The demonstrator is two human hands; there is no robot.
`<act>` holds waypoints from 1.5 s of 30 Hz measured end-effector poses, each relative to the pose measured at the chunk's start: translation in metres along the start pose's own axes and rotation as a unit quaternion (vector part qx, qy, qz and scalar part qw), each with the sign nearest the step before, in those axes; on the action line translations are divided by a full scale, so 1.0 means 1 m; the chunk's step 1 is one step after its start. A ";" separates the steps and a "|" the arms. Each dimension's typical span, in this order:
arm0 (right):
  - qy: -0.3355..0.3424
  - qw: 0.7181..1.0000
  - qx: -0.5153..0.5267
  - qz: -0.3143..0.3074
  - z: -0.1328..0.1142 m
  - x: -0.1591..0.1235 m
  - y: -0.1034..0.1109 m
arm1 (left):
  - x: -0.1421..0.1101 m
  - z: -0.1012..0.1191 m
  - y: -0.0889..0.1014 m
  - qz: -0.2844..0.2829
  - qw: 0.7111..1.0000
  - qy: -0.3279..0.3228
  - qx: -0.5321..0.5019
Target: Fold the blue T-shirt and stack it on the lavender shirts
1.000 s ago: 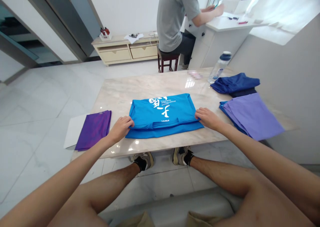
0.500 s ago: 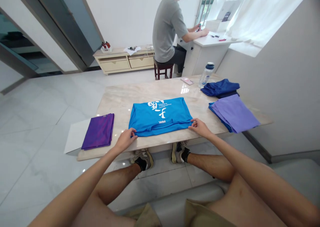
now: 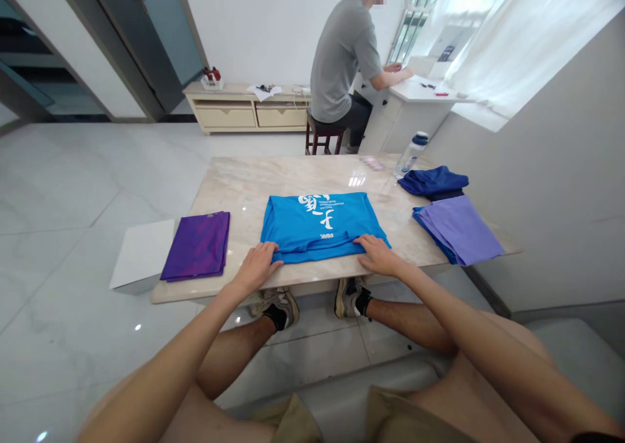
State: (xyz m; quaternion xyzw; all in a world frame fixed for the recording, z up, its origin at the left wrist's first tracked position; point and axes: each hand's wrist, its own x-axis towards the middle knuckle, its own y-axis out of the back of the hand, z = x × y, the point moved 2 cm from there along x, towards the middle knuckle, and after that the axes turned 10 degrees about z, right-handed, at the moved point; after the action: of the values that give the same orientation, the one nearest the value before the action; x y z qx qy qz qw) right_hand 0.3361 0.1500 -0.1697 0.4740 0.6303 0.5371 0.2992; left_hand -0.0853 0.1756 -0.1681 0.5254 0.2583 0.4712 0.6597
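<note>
Several folded garments (image 3: 198, 246) beside blue T-shirt (image 3: 293, 228)

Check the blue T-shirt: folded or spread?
Folded: the blue T-shirt lies as a flat rectangle, a doubled layer along its near edge, where the left hand and right hand rest.

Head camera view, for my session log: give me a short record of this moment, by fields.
Left hand: on the near edge of the bright blue T-shirt
Right hand: on the same edge of the shirt
Shirt: lying flat, white print, on a marble table
Left of it: folded purple cloth
Right of it: folded lavender cloth, dark blue cloth, plastic water bottle
Beyond: seated person at a white desk
</note>
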 end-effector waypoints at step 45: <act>-0.027 0.996 -0.020 0.084 0.029 -0.025 0.022 | 0.002 -0.001 0.045 -0.126 0.987 0.009 -0.102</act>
State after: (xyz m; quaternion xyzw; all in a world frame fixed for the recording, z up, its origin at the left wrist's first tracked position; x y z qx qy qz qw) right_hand 0.3764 0.1381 -0.1592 0.5333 0.5691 0.5598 0.2798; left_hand -0.1008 0.1779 -0.1260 0.4149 0.2788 0.4131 0.7612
